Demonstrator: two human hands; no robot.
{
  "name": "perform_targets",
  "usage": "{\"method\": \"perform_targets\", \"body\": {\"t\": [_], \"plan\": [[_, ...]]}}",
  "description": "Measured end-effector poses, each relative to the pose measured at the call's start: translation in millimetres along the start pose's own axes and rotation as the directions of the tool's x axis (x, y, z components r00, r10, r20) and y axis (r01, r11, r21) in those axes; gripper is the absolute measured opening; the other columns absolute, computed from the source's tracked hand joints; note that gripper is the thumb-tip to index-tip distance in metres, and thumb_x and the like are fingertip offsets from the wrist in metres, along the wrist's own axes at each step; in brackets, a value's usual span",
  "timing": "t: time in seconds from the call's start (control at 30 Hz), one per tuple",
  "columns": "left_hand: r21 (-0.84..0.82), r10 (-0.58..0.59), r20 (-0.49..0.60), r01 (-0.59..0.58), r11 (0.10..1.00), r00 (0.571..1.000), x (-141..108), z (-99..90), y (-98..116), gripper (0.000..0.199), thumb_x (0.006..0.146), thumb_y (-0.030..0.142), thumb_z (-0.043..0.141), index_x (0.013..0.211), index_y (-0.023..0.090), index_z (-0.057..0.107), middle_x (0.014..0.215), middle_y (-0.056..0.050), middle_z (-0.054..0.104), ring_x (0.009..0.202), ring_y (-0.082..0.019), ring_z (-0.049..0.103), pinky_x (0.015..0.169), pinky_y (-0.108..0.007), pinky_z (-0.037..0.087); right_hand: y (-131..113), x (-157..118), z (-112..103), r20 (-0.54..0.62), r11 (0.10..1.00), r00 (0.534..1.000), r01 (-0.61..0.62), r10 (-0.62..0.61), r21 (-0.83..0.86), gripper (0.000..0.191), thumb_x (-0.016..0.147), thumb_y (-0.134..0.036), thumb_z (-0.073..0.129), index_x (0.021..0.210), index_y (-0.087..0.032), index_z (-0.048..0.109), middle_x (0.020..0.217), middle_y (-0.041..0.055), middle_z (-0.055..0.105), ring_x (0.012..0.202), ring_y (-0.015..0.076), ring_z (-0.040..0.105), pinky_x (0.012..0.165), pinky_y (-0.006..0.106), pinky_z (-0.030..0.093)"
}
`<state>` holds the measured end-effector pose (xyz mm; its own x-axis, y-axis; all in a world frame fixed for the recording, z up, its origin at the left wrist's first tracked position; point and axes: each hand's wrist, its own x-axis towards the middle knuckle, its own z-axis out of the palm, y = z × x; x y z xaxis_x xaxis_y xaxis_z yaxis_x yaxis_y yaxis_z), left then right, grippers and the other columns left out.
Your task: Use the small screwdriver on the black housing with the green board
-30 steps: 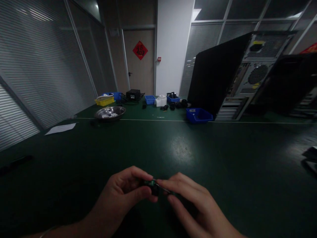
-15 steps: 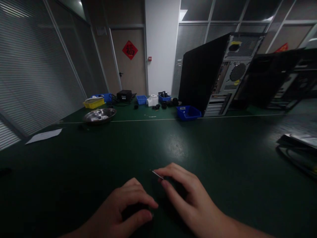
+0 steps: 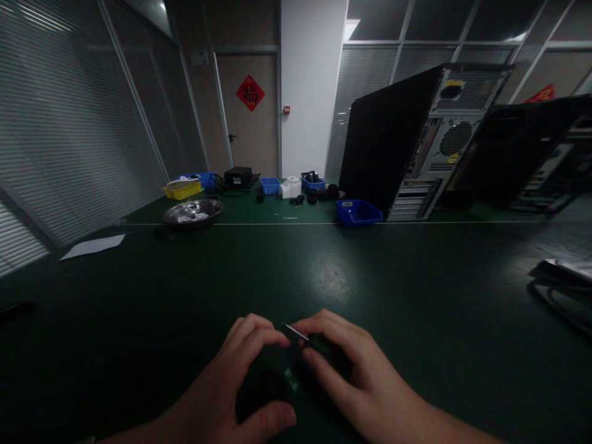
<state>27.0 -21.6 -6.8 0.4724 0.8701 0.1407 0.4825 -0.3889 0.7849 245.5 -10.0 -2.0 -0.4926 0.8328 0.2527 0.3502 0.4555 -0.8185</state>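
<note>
Near the bottom centre, my right hand (image 3: 358, 364) is closed on a thin metal rod (image 3: 296, 332) that points up and left from its fingertips. A dark part at the rod's lower end lies partly hidden by the fingers. My left hand (image 3: 245, 376) is beside it, thumb and fingers spread apart. Between the hands, a small shiny greenish thing (image 3: 291, 377) shows low over the dark green table (image 3: 194, 283); it is too dim to make out.
Farther back stand a metal bowl (image 3: 193, 213), a blue bin (image 3: 359, 213), a yellow tray (image 3: 183, 189) and a black computer case (image 3: 393, 135). Paper (image 3: 92, 246) lies at the left, and a device with cables (image 3: 567, 271) at the right.
My left thumb and fingers have spread wider apart, with the fingers moving up towards the rod's tip. The room has shifted slightly right in view.
</note>
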Motion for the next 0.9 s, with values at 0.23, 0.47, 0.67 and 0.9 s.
{"method": "perform_targets", "body": {"t": [0.23, 0.47, 0.67, 0.9], "plan": [[0.213, -0.029, 0.026, 0.023, 0.977, 0.999, -1.2, 0.8, 1.7, 0.051, 0.062, 0.049, 0.082, 0.103, 0.023, 0.066, 0.109, -0.010, 0.063, 0.097, -0.031, 0.054, 0.090, -0.042, 0.045, -8.7, -2.4, -0.7, 0.137, 0.988, 0.988, -0.050, 0.070, -0.146, 0.033, 0.076, -0.004, 0.062, 0.105, -0.021, 0.062, 0.098, 0.0041, 0.068, 0.088, 0.0219, 0.064, 0.076, 0.034, 0.051], [0.188, -0.048, -0.007, 0.049, 0.981, 0.999, -3.5, 4.2, -1.7, 0.044, 0.064, 0.038, 0.082, 0.102, 0.025, 0.066, 0.114, -0.009, 0.062, 0.100, -0.032, 0.054, 0.088, -0.040, 0.046, -6.7, -1.8, 0.0, 0.194, 0.970, 0.981, 0.024, 0.024, -0.243, 0.030, 0.076, -0.007, 0.065, 0.104, -0.018, 0.063, 0.097, 0.0065, 0.069, 0.087, 0.0233, 0.063, 0.073, 0.034, 0.048], [0.029, -0.049, -0.003, 0.049, 0.998, 0.999, 2.8, 1.4, 2.4, 0.029, 0.074, 0.022, 0.071, 0.102, 0.024, 0.064, 0.106, -0.006, 0.060, 0.100, -0.028, 0.056, 0.090, -0.041, 0.048, -4.2, -2.7, 1.1, 0.155, 0.968, 0.988, 0.060, -0.022, -0.243, 0.027, 0.075, -0.008, 0.066, 0.100, -0.017, 0.063, 0.094, 0.0072, 0.069, 0.082, 0.0226, 0.064, 0.068, 0.033, 0.047], [-0.459, -0.122, 0.090, 0.150, 0.876, 0.988, 8.2, 1.1, -12.9, 0.036, 0.084, 0.021, 0.067, 0.118, 0.026, 0.057, 0.109, -0.005, 0.064, 0.101, -0.024, 0.064, 0.089, -0.038, 0.050, -1.8, -4.3, 4.1, -0.032, 0.979, 0.985, 0.162, -0.168, -0.126, 0.023, 0.079, -0.009, 0.061, 0.099, -0.019, 0.054, 0.095, 0.0066, 0.065, 0.081, 0.0188, 0.063, 0.069, 0.029, 0.051]]}}
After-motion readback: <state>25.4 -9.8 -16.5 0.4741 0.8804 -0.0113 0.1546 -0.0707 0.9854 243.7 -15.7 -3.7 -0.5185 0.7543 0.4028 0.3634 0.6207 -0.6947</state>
